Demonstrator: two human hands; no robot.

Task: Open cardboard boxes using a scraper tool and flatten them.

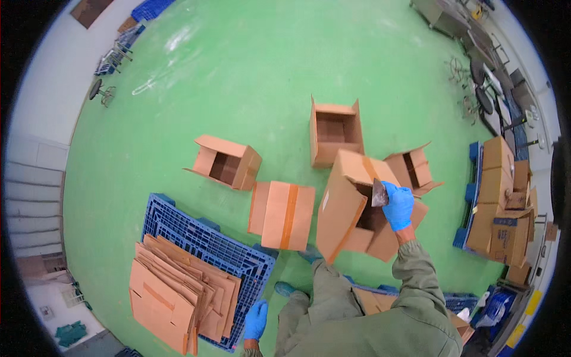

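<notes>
My right hand [398,207], in a blue glove, grips a scraper with a flat metal blade [379,193]. The blade is over the opening of a large cardboard box [341,196] that stands tilted in front of my legs. Orange-brown tape runs along the box's panels, and some flaps hang loose. Down by my left side, my gloved left hand [255,320] hangs loosely, with nothing visible in it. Beside it is a blue plastic pallet [205,238] bearing a stack of flattened cardboard boxes [165,296].
Open cardboard boxes stand on the green floor [250,80]: one at left [232,165], one ahead [337,134], one at right [412,167]. A taped box [287,216] sits near my feet. More cartons [495,178] fill a pallet at right. Stools [482,98] line the right wall.
</notes>
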